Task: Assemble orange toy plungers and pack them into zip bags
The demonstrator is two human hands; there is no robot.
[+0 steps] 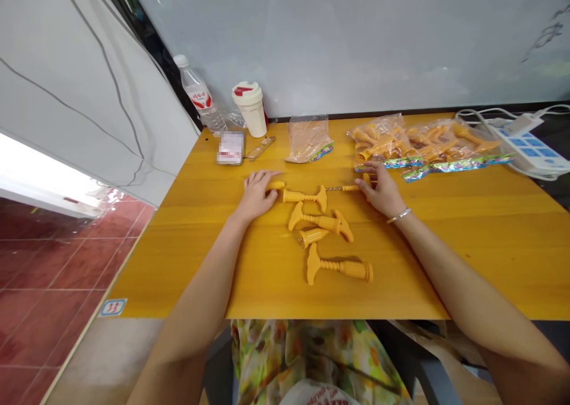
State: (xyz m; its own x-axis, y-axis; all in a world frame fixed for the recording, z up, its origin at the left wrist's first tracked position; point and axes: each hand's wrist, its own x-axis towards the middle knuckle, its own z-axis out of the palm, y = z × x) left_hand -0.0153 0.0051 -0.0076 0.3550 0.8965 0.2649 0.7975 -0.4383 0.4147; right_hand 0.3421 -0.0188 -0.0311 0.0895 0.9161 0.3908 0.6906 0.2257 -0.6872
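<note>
My left hand (259, 192) is closed around a yellow ribbed corkscrew sleeve (276, 184), part of it hidden under the fingers. My right hand (379, 190) grips the T-shaped handle of a yellow corkscrew (351, 188), whose bare metal spiral points left. Between the hands lies another yellow corkscrew (307, 196) with its sleeve on. Closer to me, a corkscrew (323, 221) rests across a loose ribbed piece (312, 237). One more corkscrew (342, 267) lies nearest the table's front edge.
Clear bags of yellow corkscrew parts (387, 141) lie at the back right, beside a white power strip (529, 146). An open plastic bag (308, 139) is at the back middle. A cup (250, 111), a water bottle (200, 99), a phone-like item (231, 146) and glasses (260, 148) stand back left.
</note>
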